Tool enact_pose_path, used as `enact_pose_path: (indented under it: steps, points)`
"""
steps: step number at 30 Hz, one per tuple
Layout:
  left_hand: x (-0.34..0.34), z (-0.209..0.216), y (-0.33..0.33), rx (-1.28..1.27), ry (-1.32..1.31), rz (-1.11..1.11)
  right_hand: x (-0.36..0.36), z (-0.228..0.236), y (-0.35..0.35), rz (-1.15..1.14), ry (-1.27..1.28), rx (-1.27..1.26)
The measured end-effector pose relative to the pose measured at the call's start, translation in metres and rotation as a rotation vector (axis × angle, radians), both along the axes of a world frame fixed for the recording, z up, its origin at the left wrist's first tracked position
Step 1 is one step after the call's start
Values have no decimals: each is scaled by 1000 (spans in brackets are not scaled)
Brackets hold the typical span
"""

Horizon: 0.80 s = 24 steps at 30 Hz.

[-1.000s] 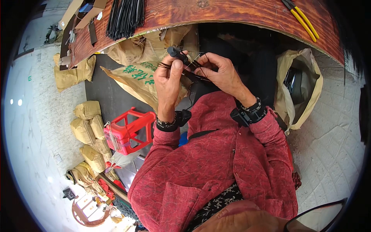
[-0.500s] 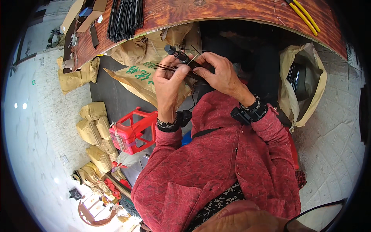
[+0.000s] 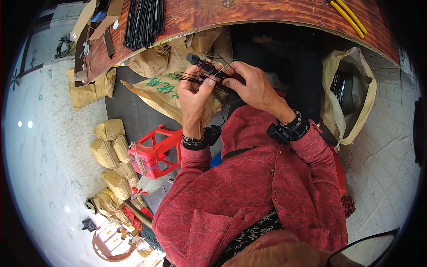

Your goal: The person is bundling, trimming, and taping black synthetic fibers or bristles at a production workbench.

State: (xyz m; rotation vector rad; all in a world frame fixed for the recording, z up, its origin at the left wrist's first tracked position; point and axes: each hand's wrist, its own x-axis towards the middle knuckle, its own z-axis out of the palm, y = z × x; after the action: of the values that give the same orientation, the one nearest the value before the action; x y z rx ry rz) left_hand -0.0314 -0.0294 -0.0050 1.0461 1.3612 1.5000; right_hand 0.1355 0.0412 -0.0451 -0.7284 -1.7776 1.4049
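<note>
Strands, thin and black (image 3: 186, 77), pinched between thumb and forefinger of the left grip (image 3: 194, 92), their ends fanning out to its left. A black cylinder (image 3: 201, 64) slants beside that grip's fingertips. The right grip (image 3: 257, 86) is drawn in close; exactly what its fingertips pinch cannot be told. Beyond both grips: surface (image 3: 253, 12), with yellow-handled pliers (image 3: 349, 18) lying forward and right.

a mottled red jacket (image 3: 222, 187) with long sleeves and a broad, pointed collar covers the body; beneath it shows a black top (image 3: 260, 229) with a pale leafy print. the hands are bare. black straps (image 3: 300, 130) bearing dark boxy units circle both wrists. the glasses (image 3: 362, 244) have dark frames.
</note>
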Motion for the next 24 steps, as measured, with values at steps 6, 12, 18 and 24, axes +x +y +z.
enact_pose_path:
  steps: [6, 12, 18, 24]
  points:
    - [11, 3, 2, 16, -66, 34, 9, -2, 2, -16, 5, 43]
    - [17, -3, 9, 6, -68, 24, 18, -4, 5, -43, 12, 42]
    - [17, -8, 13, 4, -88, 2, 23, -7, 7, -49, 4, 20]
    - [16, -9, 14, -15, -92, 12, 20, -9, 6, -67, 8, 14]
